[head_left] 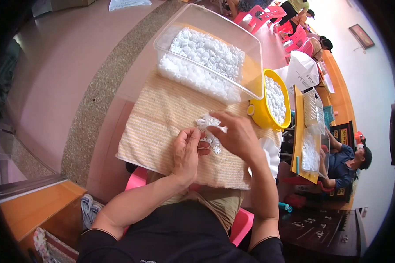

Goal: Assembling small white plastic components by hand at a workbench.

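Note:
A small heap of white plastic pieces (213, 142) lies on the striped beige towel (158, 118) that covers the table before me. At the heap's left edge is my left hand (187, 151), its thumb and fingertips pressed together. Whatever is between those fingertips is too small to make out. My right hand (239, 135) hovers over the heap's right side, thumb and forefinger apart, partly hiding the pieces. Beyond my hands stands a large clear plastic bin (254, 65) holding many white pieces. Right of it, a yellow bucket (261, 111) is filled with similar white pieces.
To the right, a person in a dark blue shirt (338, 168) sits by a clear tray (322, 153) of white pieces. White sacks (303, 68) stand behind the bucket. Pink chairs (298, 39) and other people are farther back. A wooden cabinet (44, 210) is at lower left.

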A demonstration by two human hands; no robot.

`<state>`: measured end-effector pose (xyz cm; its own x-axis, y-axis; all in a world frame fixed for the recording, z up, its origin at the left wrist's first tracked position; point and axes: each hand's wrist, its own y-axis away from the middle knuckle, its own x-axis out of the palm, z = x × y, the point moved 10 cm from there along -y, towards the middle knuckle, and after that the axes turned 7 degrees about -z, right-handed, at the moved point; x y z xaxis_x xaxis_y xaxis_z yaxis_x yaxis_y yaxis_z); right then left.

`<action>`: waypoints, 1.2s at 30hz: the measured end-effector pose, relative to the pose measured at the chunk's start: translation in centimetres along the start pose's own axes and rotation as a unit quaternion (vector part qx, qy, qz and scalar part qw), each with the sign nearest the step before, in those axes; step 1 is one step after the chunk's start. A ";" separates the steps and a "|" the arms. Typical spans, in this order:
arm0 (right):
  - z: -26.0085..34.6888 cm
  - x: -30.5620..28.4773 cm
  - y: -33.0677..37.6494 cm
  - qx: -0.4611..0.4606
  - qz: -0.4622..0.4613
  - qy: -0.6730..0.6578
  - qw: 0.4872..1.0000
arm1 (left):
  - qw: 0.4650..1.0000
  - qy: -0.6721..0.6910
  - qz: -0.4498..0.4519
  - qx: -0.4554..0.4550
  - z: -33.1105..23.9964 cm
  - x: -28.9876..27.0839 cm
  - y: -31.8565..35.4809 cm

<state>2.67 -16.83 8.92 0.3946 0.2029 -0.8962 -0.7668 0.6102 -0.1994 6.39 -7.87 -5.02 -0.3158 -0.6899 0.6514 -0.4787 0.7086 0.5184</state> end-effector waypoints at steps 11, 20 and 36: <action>-4.1 -9.5 -10.7 -0.014 -0.142 0.008 0.990 | 1.000 0.000 0.001 -0.020 0.6 -0.1 0.6; -7.5 6.1 -14.0 -0.083 0.334 0.073 0.936 | 0.999 -0.025 0.001 -0.030 0.7 0.2 0.9; -4.2 8.8 -14.1 -0.355 0.377 -0.097 0.850 | 0.998 -0.031 0.008 -0.045 0.7 0.7 0.9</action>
<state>14.86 -26.89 2.14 -0.3217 0.4963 -0.8063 -0.9237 -0.3516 0.1520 5.18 -7.84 -4.44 -0.3739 -0.6846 0.6257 -0.3986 0.7278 0.5580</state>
